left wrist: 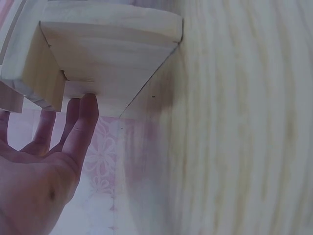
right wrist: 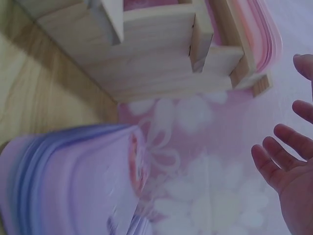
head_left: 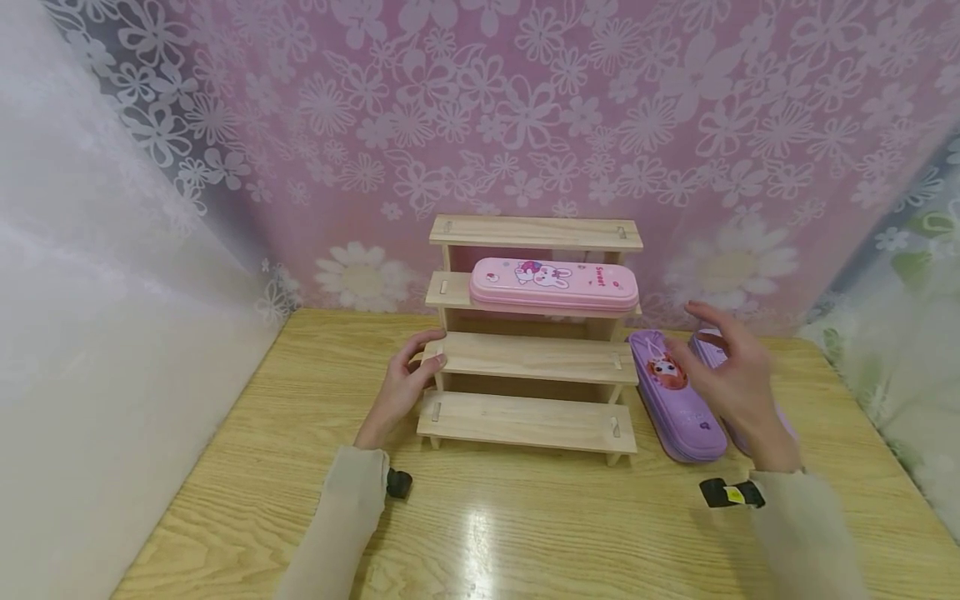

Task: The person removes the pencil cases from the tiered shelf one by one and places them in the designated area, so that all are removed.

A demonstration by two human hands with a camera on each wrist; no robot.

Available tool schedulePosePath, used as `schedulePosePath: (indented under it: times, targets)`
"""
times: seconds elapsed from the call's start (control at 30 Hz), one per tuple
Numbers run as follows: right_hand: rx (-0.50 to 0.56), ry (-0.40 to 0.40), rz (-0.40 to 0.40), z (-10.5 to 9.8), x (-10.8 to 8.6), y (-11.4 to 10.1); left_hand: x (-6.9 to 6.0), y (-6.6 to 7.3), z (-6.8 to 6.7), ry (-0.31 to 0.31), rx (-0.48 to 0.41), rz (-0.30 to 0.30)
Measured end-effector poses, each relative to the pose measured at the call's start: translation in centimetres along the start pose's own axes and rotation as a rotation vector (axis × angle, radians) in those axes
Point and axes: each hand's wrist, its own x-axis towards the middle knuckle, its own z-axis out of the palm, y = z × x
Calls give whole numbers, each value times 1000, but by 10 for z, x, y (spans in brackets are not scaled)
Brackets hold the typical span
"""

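Observation:
A light wooden stepped shelf [head_left: 534,421] with several tiers stands on the table. My left hand [head_left: 402,385] holds its left side, thumb on the end of the second tier from the bottom. In the left wrist view, the fingers [left wrist: 80,129] reach up against the shelf's side. A pink pencil case [head_left: 555,284] with a white rabbit and the word "Sweet" lies along the second tier from the top. My right hand [head_left: 735,379], fingers spread and holding nothing, hovers over two purple pencil cases. The nearer purple case [head_left: 686,421] shows a red-haired doll; the other purple case [head_left: 708,348] is partly hidden by the hand.
The wood-grain table [head_left: 465,517] extends in front of and to both sides of the shelf. Behind it hangs a pink flowered curtain [head_left: 510,108], and a whitish sheet [head_left: 112,275] closes off the left side. Both wrists wear black straps.

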Motion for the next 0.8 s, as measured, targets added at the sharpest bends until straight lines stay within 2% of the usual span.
schedulePosePath:
  times: [0.37, 0.8]
  targets:
    - [15, 3, -53, 28, 21, -5, 0, 1, 3, 19, -2, -14]
    - [8, -84, -32, 52, 46, -19, 2, -2, 2, 22, -32, -8]
